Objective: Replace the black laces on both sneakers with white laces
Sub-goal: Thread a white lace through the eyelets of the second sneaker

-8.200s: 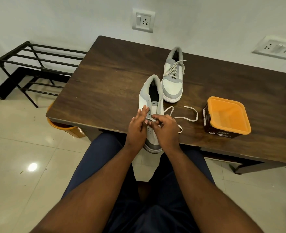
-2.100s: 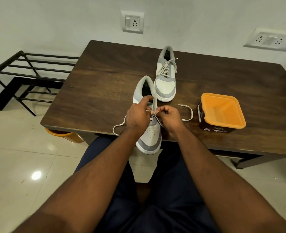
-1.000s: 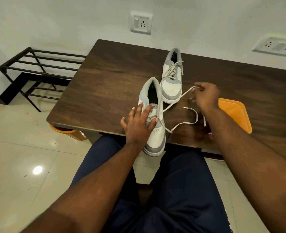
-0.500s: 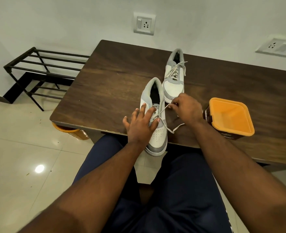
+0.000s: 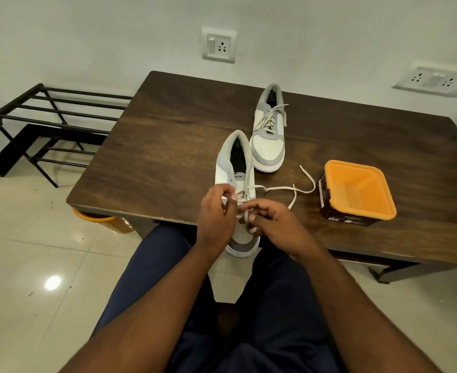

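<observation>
Head view: tub (image 5: pixel 356 193) and laced shoe (image 5: pixel 269 135) flank near shoe (image 5: pixel 236 181) overhanging table (image 5: pixel 168 146) edge; left hand (image 5: pixel 215 216) and right hand (image 5: pixel 273 224) pinch lace (image 5: pixel 281 188).

near sneaker (image 5: pixel 235 168) forefoot hidden by both hands, yellow tub (image 5: pixel 98 219) mostly under table (image 5: pixel 168 130), tongue lettering unreadable

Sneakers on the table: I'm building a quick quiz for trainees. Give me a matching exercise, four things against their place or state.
Things:
1. far sneaker
2. near sneaker
3. orange tub
4. black rack

States:
A. on the floor, left of the table
B. fully laced, untouched
C. open, on the table at right
D. both hands working its white lace

Pairs: 1-B, 2-D, 3-C, 4-A
</observation>
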{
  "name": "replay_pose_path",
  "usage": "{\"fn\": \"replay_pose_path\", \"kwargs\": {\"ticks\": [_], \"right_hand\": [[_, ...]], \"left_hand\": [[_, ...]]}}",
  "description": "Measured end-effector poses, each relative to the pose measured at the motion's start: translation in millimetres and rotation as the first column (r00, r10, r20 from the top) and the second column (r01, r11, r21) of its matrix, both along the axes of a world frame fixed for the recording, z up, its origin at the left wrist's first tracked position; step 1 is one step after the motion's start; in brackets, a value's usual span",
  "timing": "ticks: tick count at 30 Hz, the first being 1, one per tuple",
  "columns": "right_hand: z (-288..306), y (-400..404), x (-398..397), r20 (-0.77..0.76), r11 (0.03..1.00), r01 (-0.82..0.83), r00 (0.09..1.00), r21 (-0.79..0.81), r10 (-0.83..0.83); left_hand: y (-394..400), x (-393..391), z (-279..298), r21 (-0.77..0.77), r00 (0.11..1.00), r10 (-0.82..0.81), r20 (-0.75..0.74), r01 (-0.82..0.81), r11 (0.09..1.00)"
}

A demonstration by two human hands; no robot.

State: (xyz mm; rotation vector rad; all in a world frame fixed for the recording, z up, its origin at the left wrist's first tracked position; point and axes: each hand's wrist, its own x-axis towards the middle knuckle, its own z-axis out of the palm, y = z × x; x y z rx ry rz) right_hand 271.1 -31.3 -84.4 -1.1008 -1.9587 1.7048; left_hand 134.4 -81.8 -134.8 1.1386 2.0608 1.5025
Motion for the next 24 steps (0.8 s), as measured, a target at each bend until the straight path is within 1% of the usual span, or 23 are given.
{"fn": "replay_pose_path", "kwargs": {"ticks": [1, 2, 3, 5, 7, 8, 9, 10, 12, 13, 14, 15, 16, 17, 19, 20, 21, 22, 24], "right_hand": [[9.1, 0.8, -5.4, -0.107, 0.991, -0.023, 0.994, -0.133, 0.009], [16.1, 3.6, -10.2, -0.173, 0.978, -0.044, 0.985, -0.205, 0.008], [20.6, 7.1, -15.1, -0.206, 0.973, -0.048, 0.979, -0.224, 0.0], [26.2, 13.2, -24.8, -0.205, 0.985, 0.031, 0.977, -0.171, -0.066], [27.0, 17.7, -35.0, -0.188, 0.985, 0.15, 0.968, -0.082, -0.163], [27.9, 18.2, -39.2, -0.179, 0.98, 0.195, 0.964, -0.024, -0.197], [26.1, 21.0, -41.5, -0.164, 0.971, 0.237, 0.96, 0.04, -0.227], [25.0, 24.7, -42.1, -0.142, 0.952, 0.292, 0.95, 0.094, -0.277], [22.3, 39.4, -30.8, -0.082, 0.88, 0.439, 0.899, 0.184, -0.431], [20.3, 49.2, -19.7, -0.019, 0.839, 0.467, 0.877, 0.279, -0.481], [20.1, 55.7, -8.2, 0.09, 0.81, 0.41, 0.869, 0.419, -0.486], [17.7, 59.9, 0.1, 0.208, 0.795, 0.284, 0.868, 0.537, -0.451], [16.2, 59.1, 5.7, 0.28, 0.798, 0.152, 0.884, 0.584, -0.374], [13.2, 54.7, 5.2, 0.298, 0.821, 0.051, 0.917, 0.568, -0.264], [10.4, 34.1, -6.4, 0.236, 0.874, -0.088, 0.971, 0.477, -0.031], [6.9, 24.8, -14.3, 0.18, 0.886, -0.131, 0.982, 0.445, 0.054], [0.5, 18.4, -21.0, 0.123, 0.894, -0.135, 0.988, 0.427, 0.09], [-6.2, 14.1, -25.1, 0.075, 0.901, -0.098, 0.995, 0.423, 0.073], [-12.9, 13.5, -25.4, 0.006, 0.901, 0.055, 0.998, 0.43, -0.064]], "left_hand": [[-4.3, 1.4, 5.9, 0.031, 0.981, -0.027, 0.194, 0.021, 0.999], [-7.9, 2.5, 11.6, 0.051, 0.93, -0.04, 0.366, 0.023, 0.998], [-11.4, 3.2, 17.2, 0.057, 0.876, -0.05, 0.479, 0.026, 0.998], [-15.9, 3.6, 28.4, 0.053, 0.801, -0.087, 0.592, 0.069, 0.996], [-17.4, 4.8, 36.7, 0.038, 0.722, -0.153, 0.675, 0.174, 0.984], [-18.1, 4.7, 38.9, 0.02, 0.697, -0.176, 0.695, 0.226, 0.974], [-19.2, 3.9, 38.4, -0.001, 0.694, -0.19, 0.695, 0.264, 0.964], [-21.2, 1.2, 37.4, -0.02, 0.713, -0.198, 0.672, 0.285, 0.958], [-26.3, -8.9, 31.8, -0.028, 0.772, -0.195, 0.605, 0.265, 0.964], [-29.5, -18.3, 28.4, -0.026, 0.801, -0.177, 0.573, 0.233, 0.972], [-32.7, -29.4, 26.0, -0.021, 0.829, -0.153, 0.537, 0.194, 0.981], [-34.8, -41.7, 24.2, -0.019, 0.855, -0.127, 0.503, 0.158, 0.987], [-35.5, -50.1, 24.3, -0.023, 0.872, -0.111, 0.477, 0.138, 0.99], [-34.9, -56.1, 25.1, -0.026, 0.88, -0.108, 0.463, 0.135, 0.991], [-29.2, -53.7, 32.0, -0.031, 0.88, -0.161, 0.446, 0.195, 0.98], [-25.5, -49.1, 37.0, -0.04, 0.882, -0.206, 0.423, 0.246, 0.969], [-21.7, -44.0, 40.5, -0.054, 0.882, -0.243, 0.405, 0.289, 0.956], [-19.1, -39.6, 43.1, -0.062, 0.878, -0.272, 0.394, 0.321, 0.945], [-16.4, -39.1, 45.5, -0.054, 0.874, -0.296, 0.385, 0.342, 0.938]]}}
